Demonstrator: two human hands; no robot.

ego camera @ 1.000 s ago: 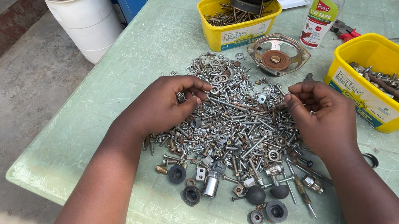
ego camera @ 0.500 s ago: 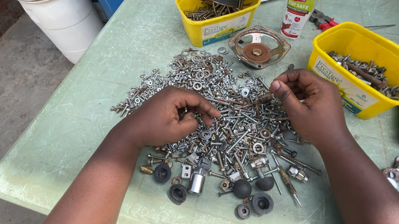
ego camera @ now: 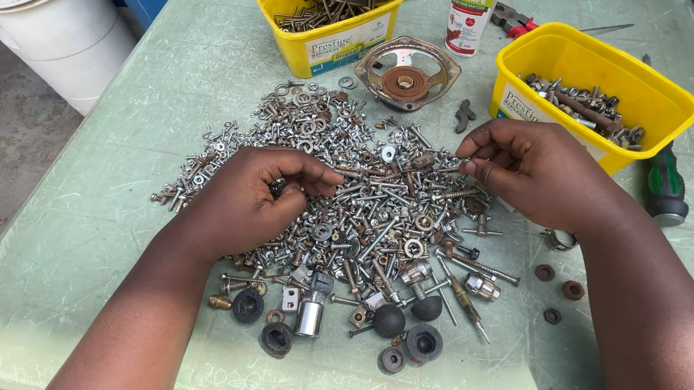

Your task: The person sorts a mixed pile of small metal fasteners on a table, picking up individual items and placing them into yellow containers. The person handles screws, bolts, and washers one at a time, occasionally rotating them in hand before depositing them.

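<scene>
Palm-down, both hands, left hand (ego camera: 250, 199) and right hand (ego camera: 534, 172), pinch into the screw pile (ego camera: 347, 195).

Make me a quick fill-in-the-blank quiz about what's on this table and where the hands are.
1. Both hands, the left hand and the right hand, rest on a pile of screws and bolts that lies on a pale ____ table.
2. The two tubs holding hardware are ____.
3. The screwdriver beside the right tub has a green and ____ handle.

Missing words: green; yellow; black

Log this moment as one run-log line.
left hand: pinching in screw pile | right hand: pinching small piece over pile | yellow tubs: behind
</scene>
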